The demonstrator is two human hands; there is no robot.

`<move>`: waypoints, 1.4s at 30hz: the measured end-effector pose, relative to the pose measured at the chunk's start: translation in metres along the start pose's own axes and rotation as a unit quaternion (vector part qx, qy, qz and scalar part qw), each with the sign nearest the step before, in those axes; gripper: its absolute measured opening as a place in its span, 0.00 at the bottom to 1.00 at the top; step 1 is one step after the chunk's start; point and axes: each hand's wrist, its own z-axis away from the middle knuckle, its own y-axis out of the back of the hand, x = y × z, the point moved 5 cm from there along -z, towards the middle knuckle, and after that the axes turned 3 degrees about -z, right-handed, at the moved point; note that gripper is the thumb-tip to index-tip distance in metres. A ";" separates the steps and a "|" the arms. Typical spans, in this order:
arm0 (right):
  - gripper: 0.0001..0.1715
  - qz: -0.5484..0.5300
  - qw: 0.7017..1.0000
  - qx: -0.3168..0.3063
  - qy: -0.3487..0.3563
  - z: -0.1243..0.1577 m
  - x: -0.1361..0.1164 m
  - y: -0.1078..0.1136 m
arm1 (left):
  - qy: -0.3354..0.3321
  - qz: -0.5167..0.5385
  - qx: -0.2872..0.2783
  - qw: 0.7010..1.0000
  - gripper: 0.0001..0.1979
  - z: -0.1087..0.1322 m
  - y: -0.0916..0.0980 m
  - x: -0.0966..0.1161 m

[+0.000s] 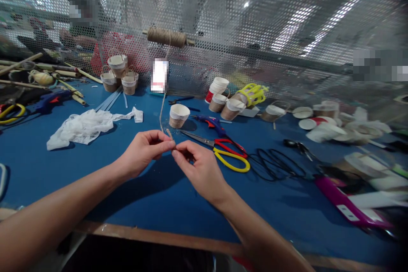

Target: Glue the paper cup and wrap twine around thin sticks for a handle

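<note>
Fingertip to fingertip above the blue tabletop, my left hand (148, 151) and my right hand (200, 165) pinch a thin brown twine (161, 112). It runs up from my fingers toward a twine spool (166, 37) on a rod at the mesh screen. A short twisted end stands up at my left fingertips. Just beyond my hands is a small cup (179, 116) with a white rim and brown wrapping. Scissors (228, 153) with red and yellow handles lie open to the right of my right hand.
A blue glue gun (212, 124), black cable (277, 164) and purple power strip (350, 206) lie to the right. White gauze (83, 127) is at left. Wrapped cups (117, 66) stand stacked at back left. A person (83, 12) shows behind the mesh.
</note>
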 end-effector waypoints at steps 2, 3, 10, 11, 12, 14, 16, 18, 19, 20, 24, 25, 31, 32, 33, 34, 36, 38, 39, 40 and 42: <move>0.06 -0.039 0.999 -0.025 -0.020 0.000 0.002 -0.001 | -0.003 0.004 -0.005 1.000 0.08 0.000 0.000 0.000; 0.06 -0.096 0.993 -0.055 -0.047 0.000 0.005 -0.003 | -0.001 0.010 -0.018 1.000 0.08 0.001 -0.001 0.001; 0.08 -0.340 0.920 -0.139 -0.136 0.001 0.011 -0.010 | 0.019 0.058 -0.070 0.996 0.09 0.004 -0.005 0.002; 0.08 -0.335 0.924 -0.125 -0.132 0.001 0.011 -0.009 | 0.020 0.060 -0.066 0.996 0.09 0.004 -0.005 0.002; 0.08 -0.330 0.928 -0.112 -0.130 0.000 0.012 -0.009 | 0.021 0.062 -0.062 0.996 0.09 0.004 -0.004 0.001; 0.08 -0.317 0.935 -0.098 -0.125 0.000 0.012 -0.008 | 0.024 0.066 -0.052 0.996 0.08 0.003 -0.004 0.001; 0.08 -0.295 0.944 -0.091 -0.120 -0.001 0.012 -0.007 | 0.025 0.067 -0.042 0.997 0.08 0.003 -0.003 0.000; 0.08 -0.262 0.955 -0.082 -0.113 -0.001 0.011 -0.005 | 0.022 0.060 -0.032 0.997 0.08 0.002 -0.002 0.000; 0.08 -0.242 0.961 -0.078 -0.111 -0.001 0.011 -0.005 | 0.020 0.055 -0.027 0.998 0.08 0.002 -0.001 0.000; 0.07 -0.221 0.967 -0.071 -0.107 -0.001 0.011 -0.005 | 0.017 0.050 -0.021 0.998 0.08 0.002 -0.001 0.000; 0.05 -0.130 0.988 -0.033 -0.075 0.000 0.009 -0.003 | 0.005 0.024 0.006 1.000 0.08 0.002 -0.001 0.000; 0.05 -0.116 0.991 -0.025 -0.067 0.001 0.008 -0.002 | 0.003 0.017 0.009 1.000 0.08 0.002 -0.001 0.000; 0.09 -0.314 0.923 -0.163 -0.149 0.003 0.011 -0.013 | 0.007 0.038 -0.069 0.997 0.09 0.005 -0.007 0.003; 0.09 -0.349 0.905 -0.184 -0.160 0.004 0.011 -0.015 | 0.010 0.047 -0.081 0.996 0.09 0.006 -0.008 0.003; 0.10 -0.370 0.894 -0.193 -0.165 0.004 0.010 -0.015 | 0.011 0.054 -0.086 0.995 0.09 0.007 -0.009 0.003; 0.10 -0.379 0.890 -0.192 -0.165 0.004 0.010 -0.016 | 0.013 0.060 -0.084 0.995 0.09 0.007 -0.009 0.003; 0.10 -0.370 0.900 -0.168 -0.156 0.003 0.010 -0.015 | 0.019 0.063 -0.067 0.996 0.10 0.007 -0.008 0.002; 0.09 -0.333 0.922 -0.135 -0.144 0.002 0.010 -0.013 | 0.025 0.056 -0.044 0.997 0.10 0.006 -0.006 0.001; 0.09 -0.306 0.934 -0.122 -0.137 0.001 0.010 -0.012 | 0.028 0.051 -0.033 0.998 0.10 0.006 -0.006 0.001; 0.08 -0.275 0.946 -0.111 -0.131 0.001 0.010 -0.011 | 0.029 0.046 -0.023 0.998 0.10 0.005 -0.005 0.000; 0.07 -0.209 0.967 -0.089 -0.115 0.001 0.011 -0.009 | 0.027 0.037 -0.005 0.999 0.10 0.005 -0.003 0.000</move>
